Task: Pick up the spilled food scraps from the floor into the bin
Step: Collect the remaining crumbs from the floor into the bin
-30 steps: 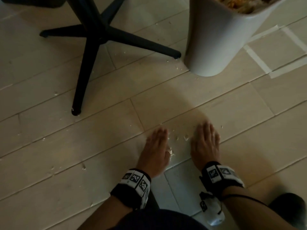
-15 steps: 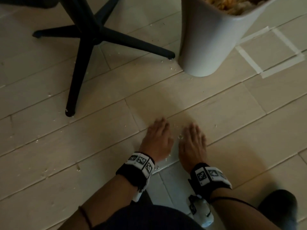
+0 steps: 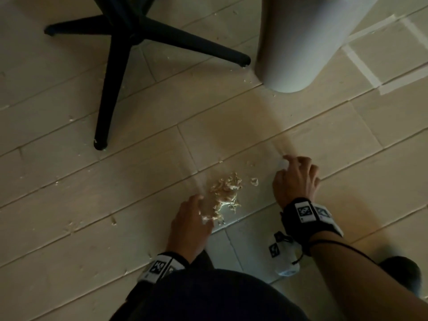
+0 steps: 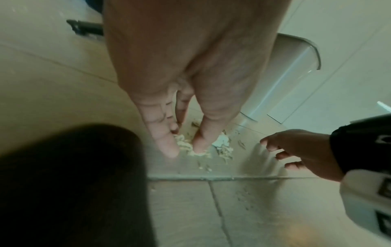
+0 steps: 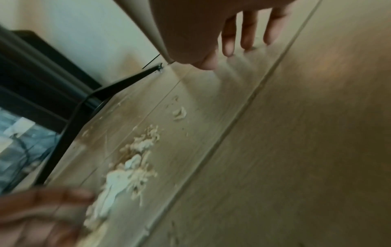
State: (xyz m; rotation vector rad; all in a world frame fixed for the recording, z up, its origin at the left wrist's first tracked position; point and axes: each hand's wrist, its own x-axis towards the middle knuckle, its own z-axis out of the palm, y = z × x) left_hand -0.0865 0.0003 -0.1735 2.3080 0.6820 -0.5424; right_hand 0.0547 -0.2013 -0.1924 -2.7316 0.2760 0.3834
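1. A pile of food scraps lies on the pale plank floor, at centre frame in the head view, with one loose scrap just to its right.
2. The left hand is at the pile's lower-left edge; its fingers are straight and touch the scraps, gripping nothing.
3. The right hand is to the right of the pile, apart from it, fingers spread with tips at the floor, holding nothing.
4. The white bin stands at upper right.
5. A black chair base is at upper left.
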